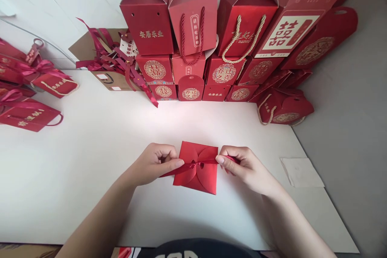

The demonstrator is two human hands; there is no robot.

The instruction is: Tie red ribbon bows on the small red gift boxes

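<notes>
A small flat red gift box (198,167) with curved petal flaps lies on the white table (90,161) in front of me. A red ribbon (193,165) runs across its top and crosses at a knot in the middle. My left hand (154,163) pinches the ribbon's left end at the box's left edge. My right hand (242,165) pinches the ribbon's right end at the box's right edge. Both hands are closed on the ribbon and pull it sideways.
Stacked red gift boxes (211,36) with rope handles line the table's far edge. A cardboard box of red ribbons (111,62) stands at the back left. More red bags (27,88) lie at the left. A white paper sheet (302,172) rests at the right edge.
</notes>
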